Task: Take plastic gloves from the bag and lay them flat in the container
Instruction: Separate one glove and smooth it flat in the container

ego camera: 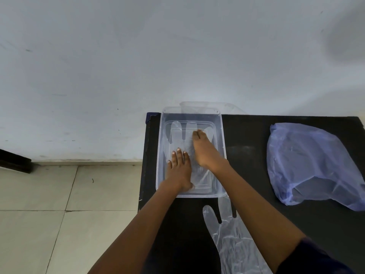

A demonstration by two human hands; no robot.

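Note:
A clear rectangular plastic container [160, 151] sits at the left end of a black table. A transparent plastic glove [178, 129] lies flat inside it, fingers pointing away from me. My left hand [179, 171] rests palm down on the glove's near part, fingers spread. My right hand [205, 151] presses on the glove's middle with fingers together. A second clear glove [227, 234] lies on the table in front of the container, partly under my right forearm. The bluish plastic bag [310, 165] lies at the right.
The black table [246, 139] stands against a pale wall; its left edge is beside the container. A clear lid [207, 107] leans behind the container. Tiled floor [59, 204] lies to the left.

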